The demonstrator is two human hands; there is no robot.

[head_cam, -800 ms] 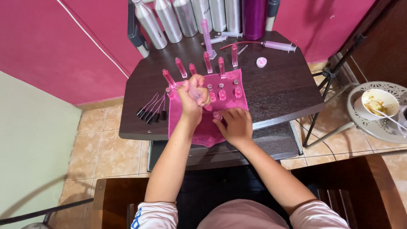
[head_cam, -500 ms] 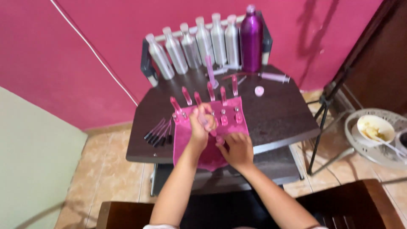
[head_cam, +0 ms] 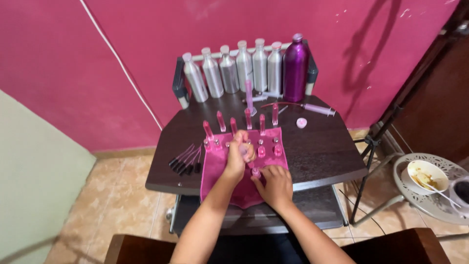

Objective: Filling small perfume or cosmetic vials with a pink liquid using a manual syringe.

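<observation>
Now | left hand (head_cam: 238,159): fingers grip syringe (head_cam: 243,151), apparently tip-down | right hand (head_cam: 275,182): fingers steady small vial (head_cam: 256,172)

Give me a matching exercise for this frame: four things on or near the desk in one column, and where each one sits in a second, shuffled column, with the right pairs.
Things:
1. purple bottle
2. black-capped applicators
3. pink cloth
4. bowl

Places:
A. on the white round side table, right of the desk
B. at the right end of the bottle row by the wall
C. on the desk, left of the cloth
D. under both hands, hanging over the desk's front edge

Pairs: 1-B, 2-C, 3-D, 4-A
</observation>
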